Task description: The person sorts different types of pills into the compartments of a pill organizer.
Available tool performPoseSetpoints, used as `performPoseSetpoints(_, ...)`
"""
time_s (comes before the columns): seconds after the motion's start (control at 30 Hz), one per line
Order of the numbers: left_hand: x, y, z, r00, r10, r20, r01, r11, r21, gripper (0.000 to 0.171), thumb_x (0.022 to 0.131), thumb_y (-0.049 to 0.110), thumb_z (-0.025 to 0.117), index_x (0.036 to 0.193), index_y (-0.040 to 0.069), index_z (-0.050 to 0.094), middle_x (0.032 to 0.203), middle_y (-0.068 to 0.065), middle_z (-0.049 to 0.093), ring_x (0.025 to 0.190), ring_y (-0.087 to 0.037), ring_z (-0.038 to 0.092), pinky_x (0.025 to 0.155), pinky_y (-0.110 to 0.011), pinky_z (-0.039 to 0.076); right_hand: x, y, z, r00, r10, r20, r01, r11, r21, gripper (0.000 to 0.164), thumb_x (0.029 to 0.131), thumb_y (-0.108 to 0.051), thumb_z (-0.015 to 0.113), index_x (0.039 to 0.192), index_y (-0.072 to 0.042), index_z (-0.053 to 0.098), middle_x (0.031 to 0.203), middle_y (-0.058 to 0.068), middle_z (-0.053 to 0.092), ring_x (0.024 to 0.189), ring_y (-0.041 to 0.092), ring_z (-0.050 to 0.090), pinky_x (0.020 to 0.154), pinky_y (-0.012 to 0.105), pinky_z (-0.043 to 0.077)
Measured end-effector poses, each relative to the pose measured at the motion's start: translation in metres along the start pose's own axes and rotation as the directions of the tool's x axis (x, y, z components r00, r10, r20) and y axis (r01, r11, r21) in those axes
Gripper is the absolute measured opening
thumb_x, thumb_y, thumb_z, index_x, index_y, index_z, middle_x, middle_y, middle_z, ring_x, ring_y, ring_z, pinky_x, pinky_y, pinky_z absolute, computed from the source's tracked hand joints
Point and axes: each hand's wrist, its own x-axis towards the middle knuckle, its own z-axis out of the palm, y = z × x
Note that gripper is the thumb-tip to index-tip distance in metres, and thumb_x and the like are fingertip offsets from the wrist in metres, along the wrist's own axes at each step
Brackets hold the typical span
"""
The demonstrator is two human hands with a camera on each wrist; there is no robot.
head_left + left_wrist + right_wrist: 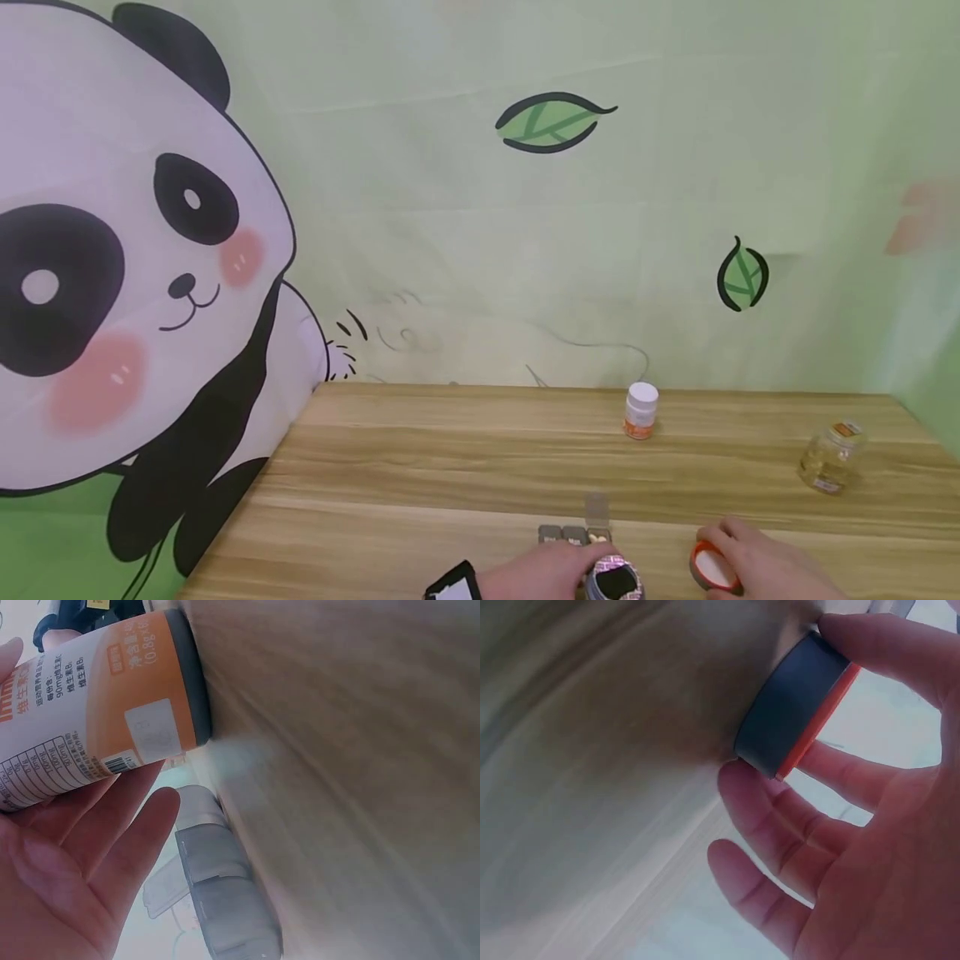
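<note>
In the head view my left hand (536, 571) grips an uncapped supplement bottle (613, 581) whose mouth has a torn foil rim. The left wrist view shows its white and orange label (142, 690) and dark base near the tabletop. Right beside that hand lies a grey pill organizer (562, 533), partly hidden by the hand. One of its clear flaps (597, 508) stands up, with pale tablets in that compartment. My right hand (772, 562) holds a dark grey bottle lid (791, 705) with an orange-red rim between thumb and fingers, its white inside facing up.
A small white bottle (641, 412) with an orange band stands toward the back of the wooden table (450, 450). Farther right is a clear jar (831, 458) holding yellowish contents. Behind the table hangs a panda-print cloth (420, 208).
</note>
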Motion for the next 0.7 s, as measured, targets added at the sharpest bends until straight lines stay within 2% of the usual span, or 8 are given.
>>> performPoseSetpoints(0.13,0.001,-0.001,0.003,1.000,-0.010,0.008,0.009,1.000,0.029,0.047,0.087,0.023,0.074,0.129,0.017,0.052,0.092,0.013,0.065,0.074,0.005,0.052,0.069,-0.011,0.040,0.002,0.002,0.001,0.999,-0.032,0.024,0.028,0.986,0.164,0.053,0.078,-0.034,0.079,0.115,-0.003,0.057,0.098,0.000,0.049,0.075,0.005,0.048,0.061,0.027,0.045)
performPoseSetpoints(0.2,0.001,-0.001,0.004,1.000,-0.019,0.019,0.019,1.000,0.011,0.047,0.088,0.023,0.073,0.129,0.018,0.052,0.090,0.014,0.064,0.072,0.005,0.052,0.068,-0.011,0.041,0.002,-0.002,-0.003,0.998,-0.033,0.050,0.016,0.951,0.309,0.053,0.083,-0.028,0.076,0.120,0.002,0.053,0.100,0.002,0.052,0.079,0.005,0.051,0.064,0.027,0.047)
performPoseSetpoints(0.3,0.001,-0.001,0.005,0.999,-0.038,0.030,0.039,0.999,-0.024,0.045,0.089,0.022,0.072,0.129,0.019,0.052,0.090,0.013,0.064,0.072,0.005,0.052,0.068,-0.012,0.041,0.004,-0.012,-0.010,0.996,-0.086,-0.011,0.082,0.881,0.467,0.052,0.087,-0.017,0.073,0.126,0.004,0.046,0.104,0.005,0.057,0.086,0.006,0.055,0.070,0.028,0.049)
performPoseSetpoints(0.37,0.001,0.000,0.005,0.999,-0.040,0.022,0.041,0.999,-0.020,0.045,0.088,0.023,0.073,0.127,0.019,0.052,0.090,0.014,0.064,0.073,0.005,0.052,0.068,-0.012,0.041,0.005,-0.023,-0.017,0.987,-0.121,-0.101,0.155,0.865,0.476,0.054,0.087,-0.016,0.073,0.131,-0.002,0.045,0.107,0.001,0.058,0.088,0.005,0.056,0.073,0.029,0.050)
performPoseSetpoints(0.43,0.001,0.000,0.004,0.999,-0.041,0.014,0.041,0.999,-0.016,0.045,0.087,0.023,0.074,0.127,0.019,0.053,0.090,0.013,0.065,0.073,0.005,0.053,0.068,-0.012,0.041,0.006,-0.035,-0.024,0.961,-0.169,-0.220,0.250,0.870,0.426,0.055,0.087,-0.015,0.074,0.135,-0.009,0.046,0.113,-0.003,0.058,0.092,0.006,0.056,0.076,0.029,0.050)
performPoseSetpoints(0.5,0.002,0.000,0.004,1.000,-0.030,0.002,0.030,0.999,-0.009,0.044,0.086,0.023,0.075,0.125,0.017,0.054,0.091,0.014,0.065,0.075,0.006,0.053,0.069,-0.011,0.041,0.007,-0.048,-0.032,0.944,-0.182,-0.276,0.287,0.865,0.412,0.056,0.087,-0.016,0.074,0.137,-0.016,0.047,0.116,-0.006,0.058,0.096,0.008,0.056,0.079,0.028,0.049)
performPoseSetpoints(0.6,0.002,-0.001,0.003,0.999,-0.036,0.001,0.036,0.997,-0.066,0.041,0.086,0.022,0.075,0.122,0.016,0.057,0.094,0.015,0.065,0.079,0.007,0.054,0.072,-0.012,0.042,0.009,-0.064,-0.043,0.935,-0.183,-0.305,0.310,0.840,0.446,0.051,0.088,-0.015,0.073,0.133,-0.019,0.049,0.115,-0.008,0.060,0.101,0.010,0.057,0.082,0.027,0.047)
performPoseSetpoints(0.7,0.003,0.000,0.001,0.999,-0.046,0.004,0.046,0.991,-0.122,0.036,0.087,0.023,0.074,0.119,0.015,0.060,0.095,0.016,0.064,0.082,0.008,0.054,0.074,-0.014,0.043,0.013,-0.076,-0.047,0.949,-0.164,-0.271,0.295,0.767,0.570,0.046,0.089,-0.010,0.070,0.130,-0.017,0.049,0.118,-0.004,0.059,0.106,0.012,0.056,0.085,0.028,0.045)
